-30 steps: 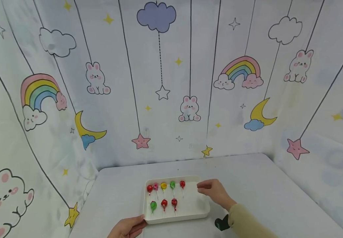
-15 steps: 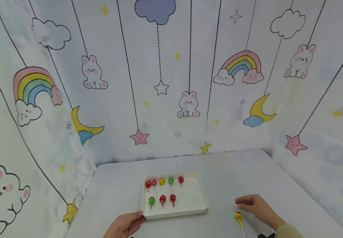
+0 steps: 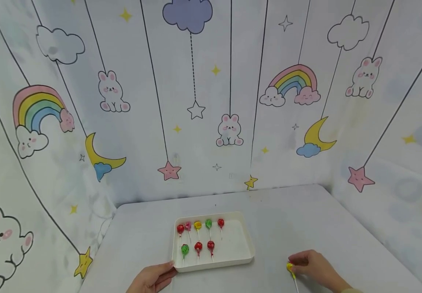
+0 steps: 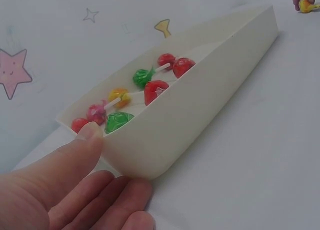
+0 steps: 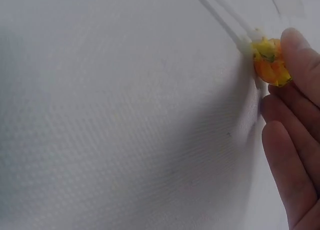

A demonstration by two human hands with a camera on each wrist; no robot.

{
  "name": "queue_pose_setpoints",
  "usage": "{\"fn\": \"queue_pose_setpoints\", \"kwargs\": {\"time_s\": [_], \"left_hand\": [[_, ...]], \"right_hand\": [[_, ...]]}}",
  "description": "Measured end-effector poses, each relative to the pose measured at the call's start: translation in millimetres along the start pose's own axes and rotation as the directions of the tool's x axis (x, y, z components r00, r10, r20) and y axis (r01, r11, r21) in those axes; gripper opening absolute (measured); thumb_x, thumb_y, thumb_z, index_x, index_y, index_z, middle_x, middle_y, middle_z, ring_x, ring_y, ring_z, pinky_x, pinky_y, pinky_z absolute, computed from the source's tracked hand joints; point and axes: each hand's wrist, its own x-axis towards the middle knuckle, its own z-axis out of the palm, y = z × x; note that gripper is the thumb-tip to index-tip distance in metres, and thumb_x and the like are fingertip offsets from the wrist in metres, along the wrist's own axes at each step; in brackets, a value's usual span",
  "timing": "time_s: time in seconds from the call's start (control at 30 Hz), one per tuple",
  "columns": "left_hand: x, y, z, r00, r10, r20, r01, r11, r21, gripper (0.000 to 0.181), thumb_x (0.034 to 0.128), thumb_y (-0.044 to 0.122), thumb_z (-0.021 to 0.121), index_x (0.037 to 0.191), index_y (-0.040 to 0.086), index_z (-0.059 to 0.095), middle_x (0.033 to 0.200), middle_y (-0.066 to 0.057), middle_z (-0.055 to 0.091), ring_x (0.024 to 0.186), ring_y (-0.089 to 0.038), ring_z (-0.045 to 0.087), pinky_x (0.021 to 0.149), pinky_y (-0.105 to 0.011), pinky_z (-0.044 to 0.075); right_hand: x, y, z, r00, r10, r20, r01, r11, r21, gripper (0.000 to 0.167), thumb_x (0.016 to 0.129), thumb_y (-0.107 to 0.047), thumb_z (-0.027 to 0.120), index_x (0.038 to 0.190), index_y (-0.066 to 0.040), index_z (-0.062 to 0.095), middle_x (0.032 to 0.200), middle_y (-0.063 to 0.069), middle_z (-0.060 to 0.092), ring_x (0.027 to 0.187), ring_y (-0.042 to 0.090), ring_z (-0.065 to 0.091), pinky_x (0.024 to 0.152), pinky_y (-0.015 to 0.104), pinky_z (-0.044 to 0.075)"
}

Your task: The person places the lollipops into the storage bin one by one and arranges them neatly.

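Note:
A white rectangular tray [image 3: 234,249] lies on the table in the head view, with wrapped lollipops in two rows. Its back row includes a pink lollipop [image 3: 188,226] and a yellow one [image 3: 197,225]; the front row has a green one [image 3: 185,249] and two red ones. My left hand [image 3: 151,278] grips the near left corner, thumb [image 4: 90,135] at the rim and fingers outside, low on the wall. Right of the tray, my right hand [image 3: 315,267] pinches the head of another yellow lollipop [image 5: 270,62], whose white stick points toward me on the table.
The white table [image 3: 280,219] extends behind and on both sides of the tray. Cloth walls [image 3: 203,146] printed with rabbits, stars and rainbows stand at its back and sides.
My right hand has moved from above the tray's right side to the table on the right, and now takes hold of the yellow lollipop there. The left hand stays at the tray's corner.

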Motion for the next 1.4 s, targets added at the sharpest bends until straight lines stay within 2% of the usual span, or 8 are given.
{"fn": "queue_pose_setpoints", "kwargs": {"time_s": [0.23,0.6,0.8,0.9,1.1,1.2,1.4], "left_hand": [[-0.6,0.3,-0.4,1.000,-0.001,0.002,0.001,1.000,0.011,0.064,0.0913,0.018,0.079,0.137,-0.017,0.052,0.096,-0.011,0.079,0.090,-0.015,0.076,0.090,-0.032,0.062],[-0.7,0.1,-0.6,1.000,0.006,-0.001,-0.006,1.000,0.010,0.059,0.0911,0.017,0.079,0.134,-0.017,0.056,0.096,-0.012,0.079,0.089,-0.016,0.076,0.089,-0.032,0.063],[-0.5,0.3,-1.2,1.000,0.008,0.008,-0.008,1.000,0.005,0.060,0.0909,0.017,0.080,0.135,-0.017,0.055,0.096,-0.012,0.080,0.090,-0.016,0.076,0.089,-0.032,0.063],[-0.2,-0.2,-1.1,1.000,0.013,0.011,-0.013,1.000,0.004,0.056,0.0910,0.017,0.079,0.132,-0.016,0.058,0.097,-0.012,0.079,0.090,-0.016,0.076,0.089,-0.032,0.063],[-0.1,-0.2,-1.7,1.000,0.016,0.004,-0.016,1.000,0.005,0.058,0.0908,0.017,0.080,0.133,-0.016,0.057,0.097,-0.013,0.079,0.090,-0.016,0.076,0.089,-0.032,0.063],[0.2,-0.4,-2.6,1.000,0.015,0.003,-0.015,1.000,0.004,0.061,0.0905,0.018,0.080,0.135,-0.016,0.055,0.097,-0.012,0.079,0.089,-0.016,0.076,0.089,-0.032,0.063],[2.6,-2.6,-2.7,1.000,0.018,0.010,-0.018,1.000,0.002,0.058,0.0910,0.017,0.079,0.133,-0.016,0.057,0.097,-0.013,0.079,0.091,-0.017,0.077,0.089,-0.033,0.063]], "right_hand": [[1.0,1,2,1.000,-0.015,-0.021,0.014,0.999,-0.044,0.036,0.082,-0.027,0.086,0.108,-0.004,0.078,0.103,0.007,0.079,0.096,0.022,0.074,0.082,0.041,0.063],[6.5,-2,-1,0.999,-0.004,-0.034,0.004,1.000,0.002,0.032,0.084,-0.021,0.085,0.108,-0.002,0.077,0.102,0.008,0.079,0.093,0.021,0.073,0.081,0.042,0.063],[19.4,-6,-12,0.994,-0.112,0.010,0.111,0.992,0.063,0.037,0.088,-0.024,0.082,0.114,0.002,0.075,0.108,0.013,0.078,0.097,0.021,0.073,0.079,0.035,0.063],[28.5,-15,-17,0.989,-0.149,0.023,0.145,0.982,0.124,0.041,0.090,-0.024,0.080,0.117,0.005,0.073,0.111,0.015,0.077,0.097,0.021,0.073,0.079,0.034,0.063],[53.8,-40,-18,0.990,-0.137,0.028,0.128,0.966,0.226,0.050,0.093,-0.028,0.077,0.127,0.007,0.067,0.115,0.015,0.076,0.099,0.021,0.074,0.088,0.042,0.063],[68.4,-53,-10,0.990,-0.141,0.022,0.132,0.964,0.230,0.049,0.092,-0.030,0.078,0.126,0.003,0.069,0.113,0.012,0.077,0.100,0.021,0.073,0.089,0.042,0.063],[92.2,-80,18,0.984,-0.173,0.039,0.161,0.962,0.222,0.036,0.090,-0.026,0.080,0.119,-0.005,0.075,0.111,0.008,0.076,0.098,0.020,0.072,0.087,0.039,0.064]]}}
